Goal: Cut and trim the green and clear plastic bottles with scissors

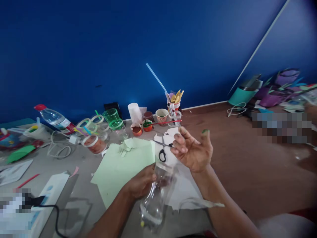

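My left hand point(143, 181) is wrapped around the upper side of a clear plastic bottle point(155, 201), which tilts above the grey table. A thin, pale curled strip point(198, 202) extends to the right past my forearm. My right hand point(192, 150) is raised with its palm turned up, fingers partly bent and thumb apart; nothing is in it. Green colour marks the thumb tip. Beneath and behind the hands lie a light green sheet point(138, 155) with torn scraps point(127, 147), a white sheet point(183, 185) and black-handled scissors point(162, 154).
Small pots of brown point(136, 129) and green paint point(147, 125) stand by the blue wall, a red brush point(170, 122) near them. A cup of plastic cutlery point(174, 100), a red-capped bottle point(56, 120) and a power strip point(53, 188) are around. A white cable point(59, 152) loops at left.
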Available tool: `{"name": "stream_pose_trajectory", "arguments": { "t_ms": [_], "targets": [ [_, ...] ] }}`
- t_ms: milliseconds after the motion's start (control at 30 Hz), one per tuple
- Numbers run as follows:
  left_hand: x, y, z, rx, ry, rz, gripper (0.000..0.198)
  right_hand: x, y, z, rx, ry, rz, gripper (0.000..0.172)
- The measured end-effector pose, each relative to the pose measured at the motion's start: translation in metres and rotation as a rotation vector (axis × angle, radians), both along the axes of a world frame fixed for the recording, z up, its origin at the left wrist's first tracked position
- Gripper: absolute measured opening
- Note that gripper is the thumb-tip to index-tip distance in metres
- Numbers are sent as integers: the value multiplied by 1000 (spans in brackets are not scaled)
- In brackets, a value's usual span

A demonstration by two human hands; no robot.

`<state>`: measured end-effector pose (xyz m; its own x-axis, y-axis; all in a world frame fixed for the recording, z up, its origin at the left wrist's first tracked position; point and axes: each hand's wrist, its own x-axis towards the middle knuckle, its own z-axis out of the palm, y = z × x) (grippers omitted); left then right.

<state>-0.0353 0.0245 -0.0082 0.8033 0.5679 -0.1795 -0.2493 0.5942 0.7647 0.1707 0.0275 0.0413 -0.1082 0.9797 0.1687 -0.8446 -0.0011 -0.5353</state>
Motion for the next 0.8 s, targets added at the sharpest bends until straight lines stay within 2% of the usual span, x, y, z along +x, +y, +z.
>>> {"name": "stream_pose_trajectory", "arguments": {
  "t_ms": [133, 200, 267, 333, 400, 533, 567, 633, 700, 800],
  "targets": [
    [-13, 9, 9, 89, -171, 332, 61, -19, 0, -10, -9, -183, 4, 47],
    [-15, 11, 17, 137, -176, 429, 61, -34, -4, -13, 3, -328, 59, 48],
    [-15, 11, 23, 181, -143, 459, 62, -46, -10, -14, 38, -485, 116, 51],
    [-14, 10, 26, 206, -123, 479, 60, -51, -16, -11, 15, -540, 122, 56],
    [-16, 9, 25, 187, -121, 513, 52, -48, -20, -5, -41, -431, 166, 57],
    [-24, 11, 16, 79, -110, 614, 39, -31, -17, 5, -128, -61, 403, 67],
    [-25, 11, 15, 68, -108, 639, 38, -28, -15, 5, -134, -36, 382, 67],
    [-24, 12, 16, 91, -101, 647, 41, -28, -12, 2, -191, -81, 260, 53],
    [-20, 12, 20, 145, -72, 588, 48, -33, -11, -4, -267, -178, 183, 38],
    [-12, 10, 26, 227, -29, 517, 55, -47, -14, -11, -296, -299, 259, 39]
  ]
}}
